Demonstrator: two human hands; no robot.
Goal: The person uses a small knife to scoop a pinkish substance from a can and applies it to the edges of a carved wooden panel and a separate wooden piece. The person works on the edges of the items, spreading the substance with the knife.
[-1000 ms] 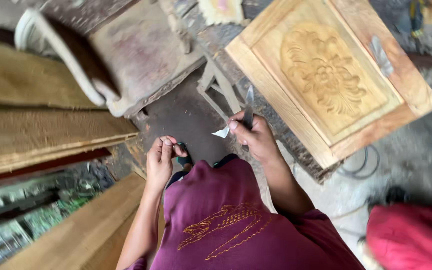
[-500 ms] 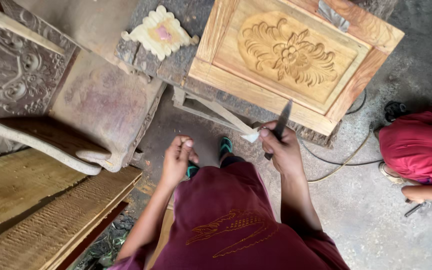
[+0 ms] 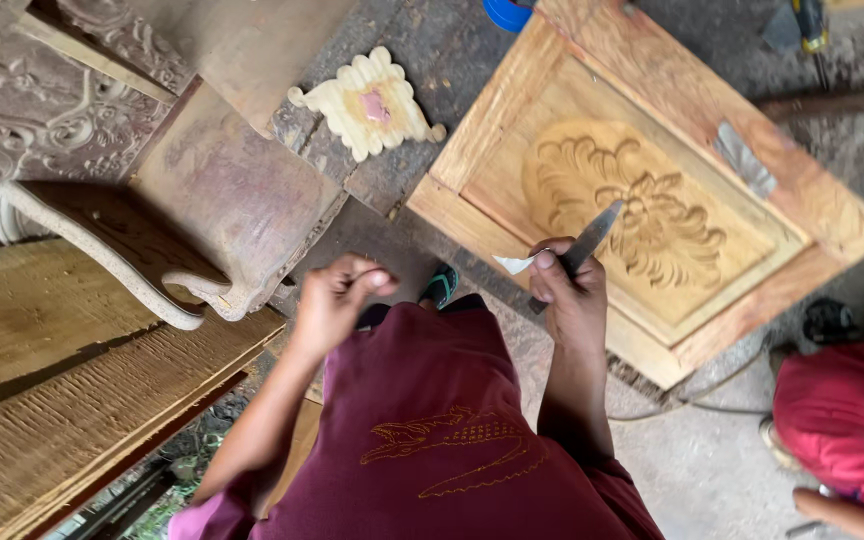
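Right hand [image 3: 570, 298]: closed around a carving chisel [image 3: 586, 240], blade up and angled toward the far right; a small white scrap [image 3: 514, 264] pinched at the thumb and forefinger alongside the handle.

Left hand [image 3: 334, 298]: fingertips pressed together, thumb against forefinger; whether anything lies between them cannot be told. Raised over the dark floor, apart from the chisel.

Carved wooden panel [image 3: 652, 190]: framed, floral relief at centre, lying flat on a rough bench [image 3: 422, 60], far right of the hands; near edge just beyond the chisel tip. Second flat blade [image 3: 744, 158] resting on the frame's far right rail.

Small scalloped ornament [image 3: 368, 103]: cream, pink centre, on the bench to the left of the panel.

Curved pale furniture part [image 3: 102, 250] and stacked planks [image 3: 72, 390]: left.

Handling note: best kept with edge pointed away from the free hand, both hands steady before meeting the relief.

Red-clothed person [image 3: 847, 420]: near right, apart.
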